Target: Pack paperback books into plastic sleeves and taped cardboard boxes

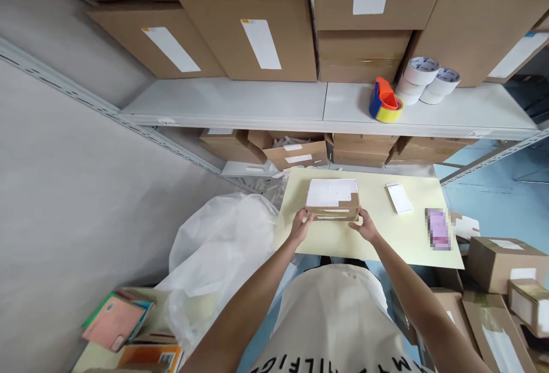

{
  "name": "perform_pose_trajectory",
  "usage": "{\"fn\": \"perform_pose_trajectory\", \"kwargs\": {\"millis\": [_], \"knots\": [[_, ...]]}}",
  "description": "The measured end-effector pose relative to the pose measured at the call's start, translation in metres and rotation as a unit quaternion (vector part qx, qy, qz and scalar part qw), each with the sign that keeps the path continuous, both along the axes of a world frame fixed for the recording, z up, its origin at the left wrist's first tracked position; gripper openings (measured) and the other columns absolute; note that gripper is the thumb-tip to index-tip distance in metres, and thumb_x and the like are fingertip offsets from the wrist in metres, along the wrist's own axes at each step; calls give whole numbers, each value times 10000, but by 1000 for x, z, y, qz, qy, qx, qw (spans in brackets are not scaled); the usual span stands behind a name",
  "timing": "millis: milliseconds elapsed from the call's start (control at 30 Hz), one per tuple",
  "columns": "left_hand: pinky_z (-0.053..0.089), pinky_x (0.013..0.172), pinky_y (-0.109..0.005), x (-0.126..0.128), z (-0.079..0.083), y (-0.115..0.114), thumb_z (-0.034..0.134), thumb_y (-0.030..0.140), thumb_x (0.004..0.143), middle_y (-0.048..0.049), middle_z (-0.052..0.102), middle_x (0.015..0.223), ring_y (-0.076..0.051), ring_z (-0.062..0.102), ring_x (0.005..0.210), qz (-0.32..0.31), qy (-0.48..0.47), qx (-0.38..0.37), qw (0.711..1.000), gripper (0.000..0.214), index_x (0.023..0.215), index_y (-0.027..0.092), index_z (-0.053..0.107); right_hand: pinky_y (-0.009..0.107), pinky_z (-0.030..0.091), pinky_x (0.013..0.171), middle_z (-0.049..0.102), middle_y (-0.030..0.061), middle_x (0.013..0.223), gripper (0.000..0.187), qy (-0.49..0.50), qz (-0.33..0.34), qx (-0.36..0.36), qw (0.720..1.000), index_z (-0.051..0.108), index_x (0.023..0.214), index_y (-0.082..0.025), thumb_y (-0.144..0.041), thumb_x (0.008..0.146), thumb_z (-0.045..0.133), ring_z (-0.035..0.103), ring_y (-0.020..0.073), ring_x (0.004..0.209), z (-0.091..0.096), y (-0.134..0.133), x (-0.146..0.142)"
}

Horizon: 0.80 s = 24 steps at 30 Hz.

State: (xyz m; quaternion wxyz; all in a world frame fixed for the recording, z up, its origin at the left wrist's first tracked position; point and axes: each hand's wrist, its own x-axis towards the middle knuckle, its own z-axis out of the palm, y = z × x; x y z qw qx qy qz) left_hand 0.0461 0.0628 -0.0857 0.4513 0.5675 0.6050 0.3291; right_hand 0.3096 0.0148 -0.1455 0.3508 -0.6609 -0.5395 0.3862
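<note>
A small cardboard box (332, 201) with a large white label on its top is at the pale yellow table (386, 247). My left hand (301, 225) grips its near left corner, thumb on the front side. At the near right corner, my right hand (364, 226) has its fingers against the box. Tape runs along the side facing me. Whether the box rests fully on the table or is slightly raised, I cannot tell. To the right lies a stack of white labels (399, 198).
A blurred pink-purple item (438, 229) lies at the table's right. Behind, a shelf (257, 101) holds large boxes, tape rolls (422, 70) and a tape dispenser (386, 100). White plastic sheeting (218, 241) bulges at left; cardboard boxes (506, 264) are piled at right.
</note>
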Motion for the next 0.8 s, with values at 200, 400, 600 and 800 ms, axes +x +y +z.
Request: {"fn": "perform_pose_trajectory", "kwargs": {"millis": [200,400,600,800], "knots": [[498,916,-374,-3,7,-3,544,472,852,-116,645,1039,-218,638,942,-13,-38,41,998,401,1081,164,657,422,532,885,665,116,1090,651,23,-95,17,995,604,1263,-206,-645,930,257,628,254,1043,53,-31,7],[506,857,-318,24,5,-2,566,313,832,-40,590,842,-171,621,795,-62,27,24,997,290,1040,149,683,417,543,724,708,161,859,737,-98,-192,-33,976,679,956,-135,-723,870,243,669,290,817,58,-24,0],[491,880,-316,22,-9,0,619,215,768,-26,572,841,-160,600,783,-52,48,-2,997,380,1134,120,646,369,538,800,712,118,943,685,-115,-146,2,983,628,1168,-166,-696,878,304,667,251,930,45,-27,1],[445,997,-450,25,-5,-7,579,158,781,-165,587,1141,-287,564,1111,-40,128,117,984,559,1334,123,502,528,422,1028,498,218,1398,766,-152,-113,-10,982,277,1504,-143,-617,907,354,473,318,1309,32,-34,-5]]}}
